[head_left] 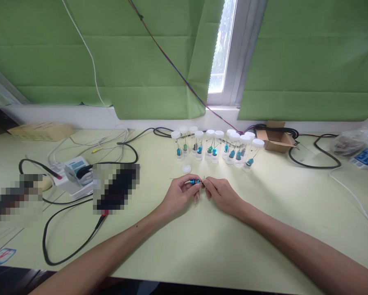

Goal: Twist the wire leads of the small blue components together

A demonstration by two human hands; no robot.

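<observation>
My left hand (181, 194) pinches a small blue metallic part (192, 181) with a thin wire sticking out to the left. Against its right end, my right hand (221, 194) has its fingers closed on a thin dark piece, too small to name. The two hands nearly touch above the table (184, 246). Just behind them stand several clear tubes with white caps (258, 143), most holding blue or green parts with wires. A white cap or small clear container (186, 168) is in front of the row.
An open cardboard box (276, 141) stands right of the tubes, near black cables and a plastic bag (349, 139). On the left are a white power strip (76, 180), looping cables, a blurred dark device (118, 188) and a yellowish box (41, 131). Green blinds hang behind.
</observation>
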